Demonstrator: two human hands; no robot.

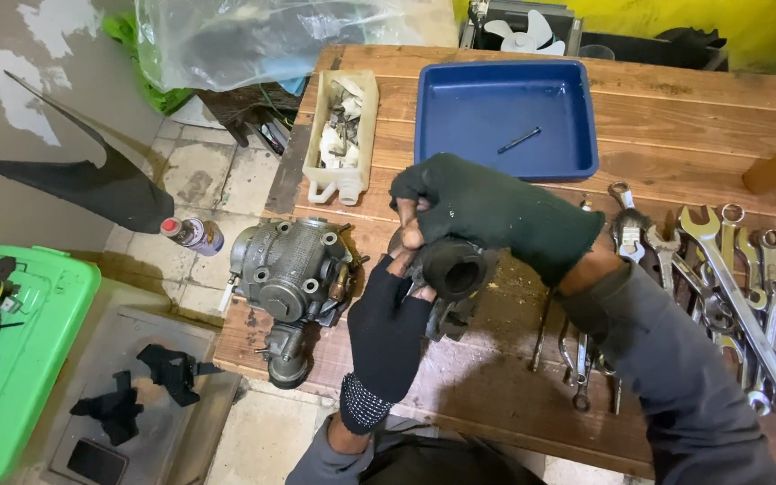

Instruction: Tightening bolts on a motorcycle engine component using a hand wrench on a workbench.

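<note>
Both gloved hands are closed around a dark metal engine part with a round open throat (454,269), held just above the wooden worktop (496,395) near the middle of its front edge. The left hand (388,332), in a dark glove, grips the part from below with its bare fingertips curled against the part's near side. The right hand (487,211), in a green fingerless glove, wraps over the top, fingers bent down onto the same part. Neither hand is open.

Just to the left, at the worktop's left edge, lies a grey carburettor body (291,278), partly overhanging the front-left corner. A spread of spanners (738,296) covers the right side of the worktop, some lying under the right forearm. Toward the far edge sit a blue tray (577,135) with a small dark pin (519,139) in it, and a white tub of small parts (343,135) beside it.

The part looks heavy and greasy, and the bare fingertips hold it by a narrow purchase, so it could slip and drop onto the worktop. The carburettor body stands close to the edge; a knock from the left elbow could tip it to the floor. A sweep of the right sleeve could scatter the spanners.
</note>
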